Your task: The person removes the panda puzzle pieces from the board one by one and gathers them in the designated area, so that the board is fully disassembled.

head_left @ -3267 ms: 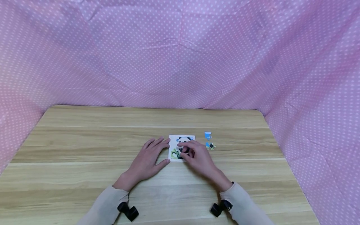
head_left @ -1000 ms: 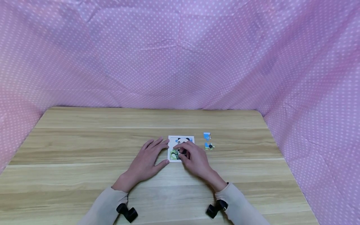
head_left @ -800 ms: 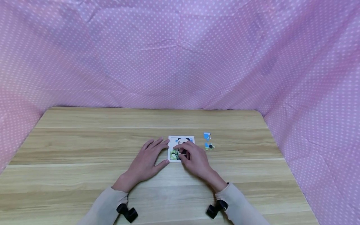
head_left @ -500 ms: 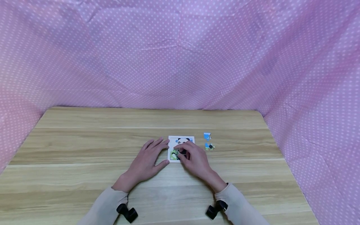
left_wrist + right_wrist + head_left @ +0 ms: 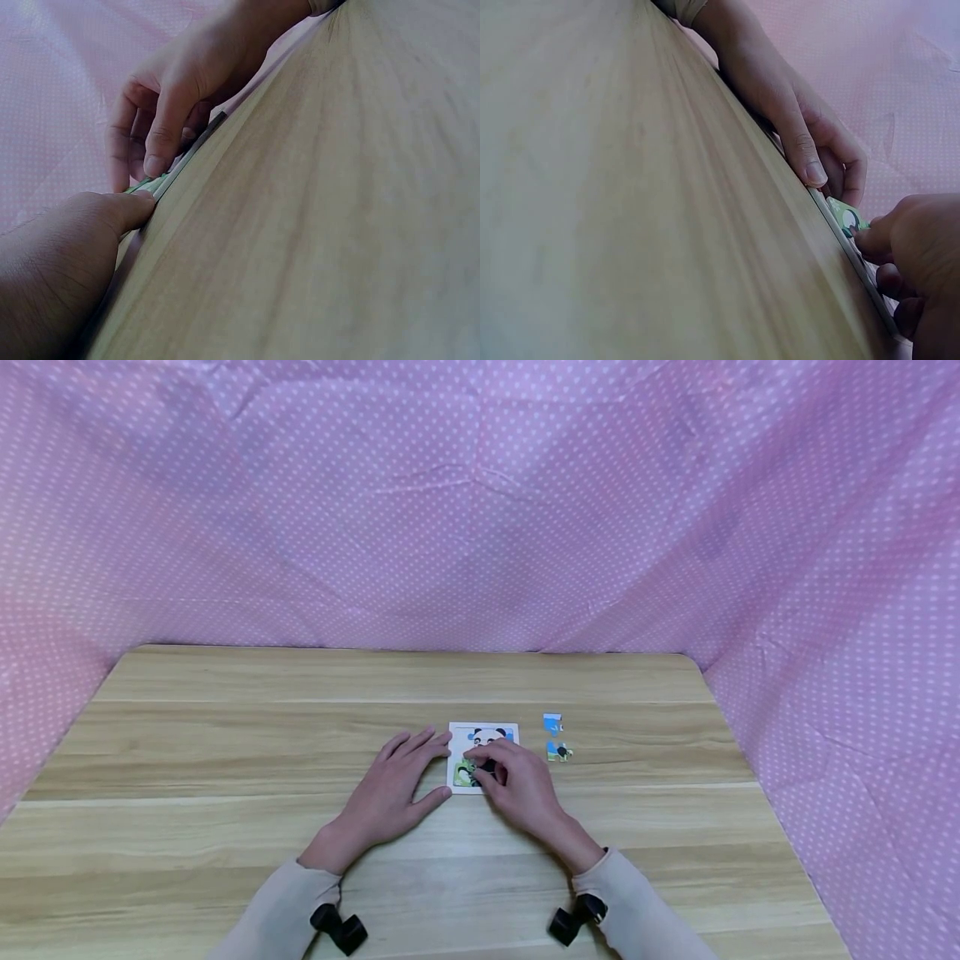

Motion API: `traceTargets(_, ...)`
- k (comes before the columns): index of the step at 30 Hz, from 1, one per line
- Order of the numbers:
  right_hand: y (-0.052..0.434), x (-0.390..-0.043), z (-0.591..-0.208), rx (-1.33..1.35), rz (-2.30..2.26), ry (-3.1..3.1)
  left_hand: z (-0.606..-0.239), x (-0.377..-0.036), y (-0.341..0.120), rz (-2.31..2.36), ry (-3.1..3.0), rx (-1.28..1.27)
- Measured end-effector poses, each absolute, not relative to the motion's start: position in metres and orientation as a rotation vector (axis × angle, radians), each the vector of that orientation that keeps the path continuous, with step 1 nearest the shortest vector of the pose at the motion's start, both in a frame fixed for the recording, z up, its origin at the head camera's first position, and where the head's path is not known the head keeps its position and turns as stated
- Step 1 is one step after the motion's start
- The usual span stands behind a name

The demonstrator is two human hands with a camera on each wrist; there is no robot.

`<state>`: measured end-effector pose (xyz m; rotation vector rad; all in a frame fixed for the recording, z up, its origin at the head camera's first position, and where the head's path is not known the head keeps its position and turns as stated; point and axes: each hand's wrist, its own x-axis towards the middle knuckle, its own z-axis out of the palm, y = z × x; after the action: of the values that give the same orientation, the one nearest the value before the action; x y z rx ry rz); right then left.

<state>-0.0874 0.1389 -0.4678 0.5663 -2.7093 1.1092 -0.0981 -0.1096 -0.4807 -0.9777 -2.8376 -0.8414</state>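
Observation:
A small white-bordered panda jigsaw board [image 5: 483, 725] lies in the middle of the wooden table. My left hand [image 5: 388, 787] rests along its left edge, fingers spread and fairly straight, the thumb at the lower left corner. Over the board's right half, my right hand [image 5: 521, 783] pinches a green puzzle piece [image 5: 846, 215] with a black-and-white figure on it. In the right wrist view this piece sits slightly tilted at the board's near left corner. The right hand covers much of the panda picture.
Two loose puzzle pieces lie right of the board: a blue-and-white piece [image 5: 552, 723] and, nearer, a blue, black and green piece [image 5: 558, 751]. A pink dotted cloth [image 5: 480, 527] hangs behind the table [image 5: 225, 760] and at its sides.
Compared with the first frame, my right hand has shifted a little left over the board. During the last second its fingertips have barely moved. The left hand stays in place.

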Motion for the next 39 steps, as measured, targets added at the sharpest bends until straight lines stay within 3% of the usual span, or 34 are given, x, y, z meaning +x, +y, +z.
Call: traceTargets(39,0.1452,-0.0880,-0.4608,0.541,1.233,-2.639,-0.4805,-0.0974,-0.1096,-0.845,-2.829,-0.977)
